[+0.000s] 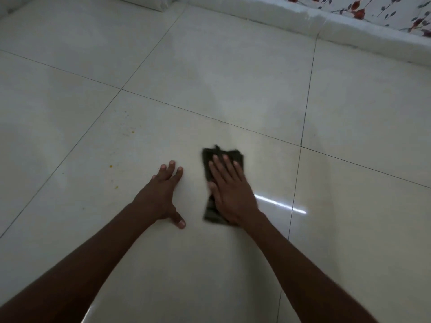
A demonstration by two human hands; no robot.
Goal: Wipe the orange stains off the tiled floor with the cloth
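**Inspector:** Head view, the only one supplied. Which step is in hand?

**Assessor:** Wiping is judged to be under way. The cloth (211,180), dark and folded, is laid flat on the tiled floor (233,78) and is pressed down by the right hand (229,190). The orange stains (110,166) are seen well to the left of it, beyond the left hand (163,192); several specks are scattered there, one further up near (133,130). None is covered by the cloth.

**Inspector:** And the grip?

**Assessor:** On the right, the grip is spread: fingers (225,163) are held straight and flat on the cloth, nothing is pinched. The cloth's edges are blurred. On the left, the fingers are likewise extended, the thumb splayed, and the palm is rested on bare tile, apparently as a brace. Nothing is held.

**Inspector:** What is called for next?

**Assessor:** A leftward sweep of the cloth across to the specks is judged necessary, with downward pressure kept. The left hand lies between cloth and stains, so it would probably have to be lifted or shifted first.
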